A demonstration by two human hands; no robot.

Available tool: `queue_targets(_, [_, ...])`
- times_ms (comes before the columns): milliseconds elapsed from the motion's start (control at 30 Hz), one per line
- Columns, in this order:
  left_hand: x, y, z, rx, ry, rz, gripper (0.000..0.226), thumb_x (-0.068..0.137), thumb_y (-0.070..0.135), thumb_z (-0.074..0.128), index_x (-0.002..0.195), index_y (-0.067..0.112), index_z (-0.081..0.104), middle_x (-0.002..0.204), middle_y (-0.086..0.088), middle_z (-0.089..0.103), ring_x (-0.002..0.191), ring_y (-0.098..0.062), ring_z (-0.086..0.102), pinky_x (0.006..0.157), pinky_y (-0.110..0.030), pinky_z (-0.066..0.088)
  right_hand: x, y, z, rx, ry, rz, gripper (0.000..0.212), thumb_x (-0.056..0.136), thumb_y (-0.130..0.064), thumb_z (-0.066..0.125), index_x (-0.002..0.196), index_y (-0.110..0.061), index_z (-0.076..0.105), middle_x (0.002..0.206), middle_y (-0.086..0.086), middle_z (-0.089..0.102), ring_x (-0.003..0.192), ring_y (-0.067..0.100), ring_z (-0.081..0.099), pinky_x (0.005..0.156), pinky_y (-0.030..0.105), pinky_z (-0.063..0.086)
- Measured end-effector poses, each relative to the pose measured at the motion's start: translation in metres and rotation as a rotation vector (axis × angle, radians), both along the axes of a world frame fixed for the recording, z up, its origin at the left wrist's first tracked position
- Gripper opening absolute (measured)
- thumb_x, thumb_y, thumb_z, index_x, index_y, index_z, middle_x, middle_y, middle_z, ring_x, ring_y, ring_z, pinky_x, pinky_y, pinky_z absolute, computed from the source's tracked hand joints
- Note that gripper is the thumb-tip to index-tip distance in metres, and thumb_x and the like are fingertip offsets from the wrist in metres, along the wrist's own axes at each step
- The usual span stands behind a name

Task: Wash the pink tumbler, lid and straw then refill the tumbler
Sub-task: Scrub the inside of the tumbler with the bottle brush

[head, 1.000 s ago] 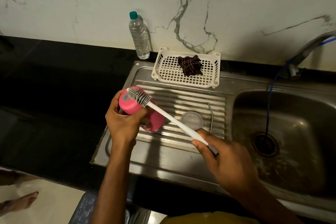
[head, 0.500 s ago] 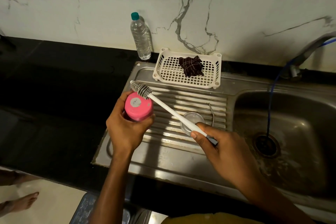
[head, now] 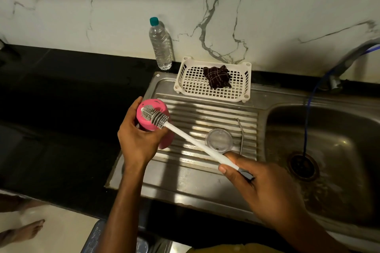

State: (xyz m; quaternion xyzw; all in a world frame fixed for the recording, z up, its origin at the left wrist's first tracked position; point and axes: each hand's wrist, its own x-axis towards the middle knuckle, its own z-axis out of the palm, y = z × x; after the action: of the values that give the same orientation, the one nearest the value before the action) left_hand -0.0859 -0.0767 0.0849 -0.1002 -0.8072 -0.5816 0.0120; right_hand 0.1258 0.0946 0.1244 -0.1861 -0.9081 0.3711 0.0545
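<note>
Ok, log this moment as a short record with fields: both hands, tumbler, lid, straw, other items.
left hand: grips pink tumbler, tilted
right hand: holds brush by its handle
brush head: against tumbler's upturned end
lid: on drainboard, untouched
straw: on drainboard, beside lid
basket: holds dark cloth
water bottle: upright by wall

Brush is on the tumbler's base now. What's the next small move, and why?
Probably sweep the brush across the base of the pink tumbler, turning it slightly in the left hand. The bristles lie on that base, the right hand grips the handle, and lid and straw lie on the drainboard.
</note>
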Motion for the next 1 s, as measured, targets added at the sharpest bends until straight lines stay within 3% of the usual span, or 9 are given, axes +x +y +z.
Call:
queue_targets(67, [0.001,0.004,0.001,0.007,-0.010,-0.011,0.090,0.061,0.000,0.093,0.141,0.013,0.053,0.126,0.001,0.060,0.105,-0.005,0.063,0.084,-0.007,0.051,0.000,-0.001,0.002,0.057,-0.020,0.011,0.044,0.089,-0.083,0.030,0.129,-0.070,0.042,0.060,-0.026,0.055,0.052,-0.001,0.053,0.048,0.012,0.029])
queue_targets(167, [0.002,0.008,0.000,0.009,-0.033,0.004,0.088,0.057,0.009,0.098,0.135,0.016,0.057,0.124,-0.001,0.065,0.113,-0.015,0.064,0.096,-0.022,0.053,-0.004,-0.002,0.000,0.115,-0.015,0.002,0.052,0.091,-0.080,0.029,0.136,-0.059,0.044,0.057,-0.019,0.051,0.050,0.001,0.049,0.048,0.021,0.036])
queue_targets(300, [0.004,0.010,0.002,-0.062,-0.008,0.034,0.081,0.058,0.007,0.096,0.130,0.017,0.058,0.117,0.004,0.063,0.107,-0.013,0.061,0.075,0.003,0.042,-0.013,0.000,0.005,0.237,0.023,-0.008,0.052,0.095,-0.072,0.032,0.136,-0.047,0.051,0.064,-0.014,0.062,0.049,0.006,0.055,0.043,0.028,0.046])
queue_targets(433, [0.002,0.006,0.002,-0.157,0.028,0.053,0.084,0.052,0.015,0.097,0.126,0.017,0.058,0.114,0.002,0.064,0.097,-0.011,0.062,0.066,0.002,0.042,-0.018,0.000,0.008,0.278,0.004,-0.005,0.054,0.093,-0.074,0.026,0.137,-0.049,0.045,0.069,-0.010,0.068,0.054,0.014,0.062,0.048,0.035,0.053])
queue_targets(500, [0.001,0.004,0.000,-0.224,0.062,0.069,0.085,0.049,0.019,0.098,0.124,0.020,0.057,0.113,0.002,0.064,0.101,-0.017,0.063,0.076,-0.009,0.049,-0.020,-0.002,0.010,0.285,0.003,-0.002,0.054,0.094,-0.073,0.026,0.138,-0.047,0.043,0.071,-0.010,0.069,0.054,0.014,0.063,0.048,0.036,0.054])
queue_targets(600, [0.008,0.006,-0.004,-0.349,0.142,0.055,0.081,0.050,0.023,0.095,0.120,0.024,0.055,0.113,0.000,0.061,0.111,-0.026,0.056,0.093,-0.051,0.052,-0.027,0.001,0.014,0.313,-0.014,-0.031,0.055,0.096,-0.072,0.025,0.137,-0.047,0.052,0.067,-0.009,0.068,0.052,0.011,0.061,0.047,0.030,0.052])
queue_targets(767, [0.018,0.010,-0.005,-0.308,0.218,0.037,0.086,0.050,0.025,0.094,0.126,0.024,0.056,0.116,0.008,0.053,0.117,-0.025,0.051,0.097,-0.057,0.047,-0.033,0.009,0.020,0.243,-0.057,-0.065,0.061,0.089,-0.075,0.026,0.135,-0.047,0.055,0.056,-0.014,0.055,0.049,0.005,0.049,0.050,0.025,0.045])
queue_targets(900, [0.014,0.004,-0.006,-0.284,0.248,0.055,0.088,0.051,0.011,0.096,0.129,0.019,0.058,0.121,0.003,0.054,0.121,-0.025,0.048,0.097,-0.053,0.047,-0.029,0.011,0.019,0.181,-0.093,-0.048,0.066,0.086,-0.078,0.022,0.140,-0.050,0.047,0.060,-0.016,0.056,0.055,0.006,0.058,0.056,0.030,0.054])
queue_targets(1000, [0.014,0.001,-0.012,-0.270,0.240,0.022,0.087,0.052,0.007,0.097,0.129,0.015,0.058,0.126,-0.008,0.058,0.121,-0.027,0.050,0.092,-0.029,0.046,-0.023,0.012,0.017,0.185,-0.113,-0.017,0.066,0.088,-0.078,0.019,0.141,-0.050,0.046,0.066,-0.012,0.063,0.056,0.006,0.059,0.056,0.028,0.054])
